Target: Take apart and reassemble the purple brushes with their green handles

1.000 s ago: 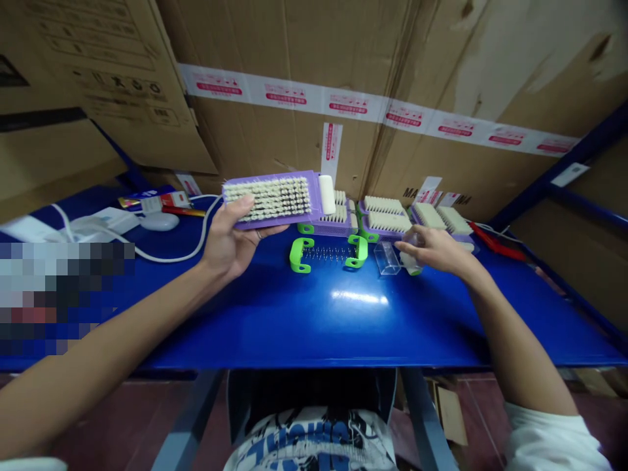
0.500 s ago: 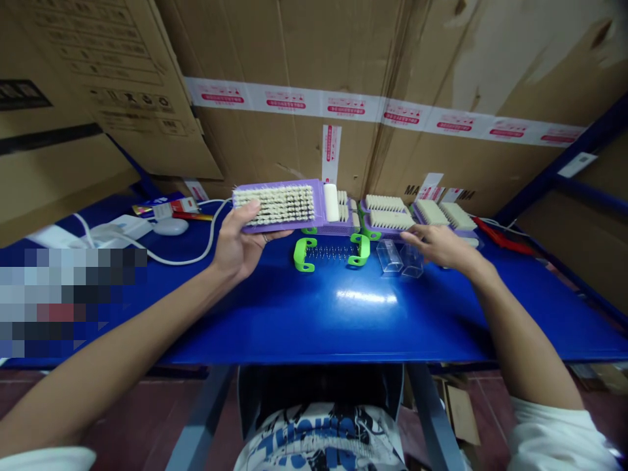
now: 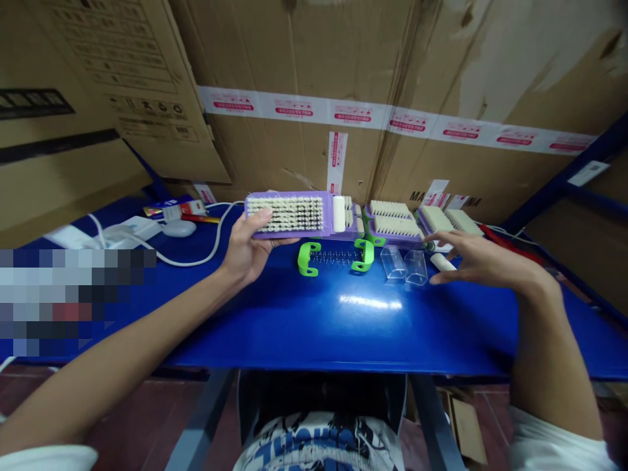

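Left hand [image 3: 248, 252] grips a purple brush [image 3: 294, 214] by its near end, thumb on top at the bristle edge, fingers curled beneath. Brush is held off the blue table [image 3: 353, 320], bristles facing up, long axis running left to right, with a white roller [image 3: 339, 214] at its right end.

Right hand [image 3: 483, 261] hovers low over the table at right, fingers spread and extended toward the left, holding nothing. Fingertips sit just beside a small white cylinder [image 3: 443, 262] lying on the table; whether they touch it, cannot tell.

Between the hands on the table: a green-ended spring piece [image 3: 335, 256], directly below the held brush, and two clear plastic covers [image 3: 405, 265] side by side just to its right.

Behind these, against the cardboard boxes [image 3: 343, 78], more purple brushes [image 3: 392, 219] lie in a row, bristles up.

Far left of the table: a white cable [image 3: 196, 252], a white mouse-shaped item [image 3: 179, 227], and small red and white packets [image 3: 184, 209].
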Tool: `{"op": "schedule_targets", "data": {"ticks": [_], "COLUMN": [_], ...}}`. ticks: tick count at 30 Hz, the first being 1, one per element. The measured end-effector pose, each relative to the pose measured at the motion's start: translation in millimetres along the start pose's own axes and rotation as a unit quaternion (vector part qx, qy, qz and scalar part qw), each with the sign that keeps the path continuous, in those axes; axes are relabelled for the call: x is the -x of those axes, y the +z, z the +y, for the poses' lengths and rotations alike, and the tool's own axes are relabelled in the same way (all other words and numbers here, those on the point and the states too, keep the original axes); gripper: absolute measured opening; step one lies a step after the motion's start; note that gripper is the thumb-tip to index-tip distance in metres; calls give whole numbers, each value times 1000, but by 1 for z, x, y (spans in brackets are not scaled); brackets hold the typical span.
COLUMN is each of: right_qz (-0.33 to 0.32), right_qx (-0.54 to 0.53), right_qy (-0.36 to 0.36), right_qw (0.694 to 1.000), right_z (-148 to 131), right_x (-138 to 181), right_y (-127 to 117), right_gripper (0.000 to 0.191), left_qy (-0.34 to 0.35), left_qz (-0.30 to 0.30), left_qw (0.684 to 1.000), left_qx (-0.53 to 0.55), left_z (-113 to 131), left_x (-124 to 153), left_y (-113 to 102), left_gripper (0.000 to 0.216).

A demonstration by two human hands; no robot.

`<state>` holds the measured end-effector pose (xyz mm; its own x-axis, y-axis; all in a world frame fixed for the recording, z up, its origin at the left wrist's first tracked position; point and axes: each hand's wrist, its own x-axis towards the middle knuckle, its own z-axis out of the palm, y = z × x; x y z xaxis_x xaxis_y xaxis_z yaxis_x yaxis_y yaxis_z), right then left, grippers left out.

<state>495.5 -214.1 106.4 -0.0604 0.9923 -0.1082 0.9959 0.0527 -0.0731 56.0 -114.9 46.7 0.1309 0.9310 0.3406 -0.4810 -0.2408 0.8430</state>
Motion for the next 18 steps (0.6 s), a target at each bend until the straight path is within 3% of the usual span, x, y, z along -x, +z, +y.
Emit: {"op": "schedule_targets", "data": {"ticks": [3,7,13,18], "right_qz": [-39,-1,77,80], "right_qx": [-14,16,76,120], "right_qy": [-95,-150,-157,-135], "right_qw": [995,989,982,980], "right_z": [-19,-32,-43,-52], "right_x": [-8,-25,-31,-32], "right_y": [15,33,42,43], "right_gripper": [100,74,62,61], "left_qy": [1,-7,-21,-15], "left_qz": [-8,-2,7,-8], "left_qw": [1000,1000,1000,1000], "left_qx": [-2,-6,-14,-15], "left_z": [-1,-4,-6,-11], "left_x": [0,-1,0,-2], "left_y": [0,-1,-1,-4], "left_gripper": [51,49,43,49]}}
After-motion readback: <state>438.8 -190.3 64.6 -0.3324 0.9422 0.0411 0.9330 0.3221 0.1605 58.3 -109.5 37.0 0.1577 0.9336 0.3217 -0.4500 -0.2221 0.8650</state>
